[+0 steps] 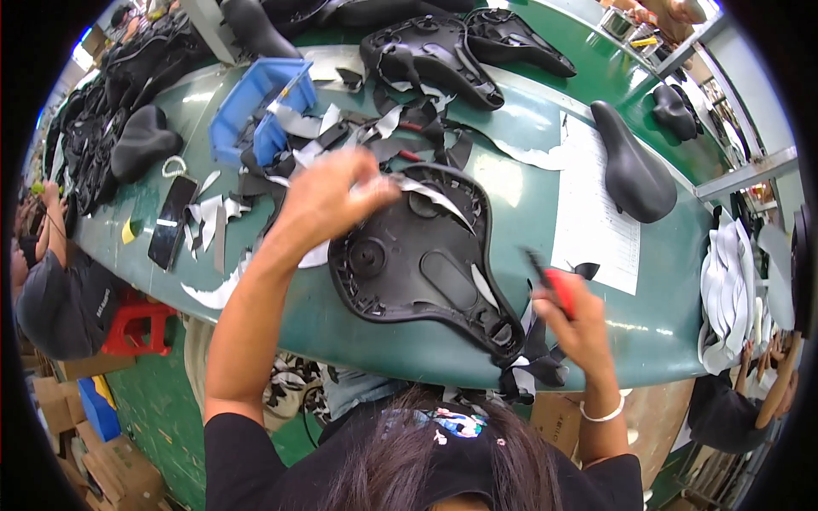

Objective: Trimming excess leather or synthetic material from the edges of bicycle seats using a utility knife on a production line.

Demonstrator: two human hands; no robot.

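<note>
A black bicycle saddle [396,277] lies underside up on the green table in front of me, its narrow nose toward my right. Over its far edge, my left hand [336,196] is pinched on a thin black-and-white scrap strip [439,198]; motion blurs the fingertips. My right hand [584,328] grips a red-handled knife [558,289], its dark blade smeared by motion. That knife is in the air to the right of the saddle, apart from it. Dark offcuts [538,362] lie by the saddle's nose, below my right hand.
Beyond the saddle, cut scraps [319,140] spread around a blue bin [247,111]. A phone [173,217] lies left. At right, a finished saddle [635,166] rests on a paper sheet [601,226]. More saddles [426,55] stand at the back. Other people work at both sides.
</note>
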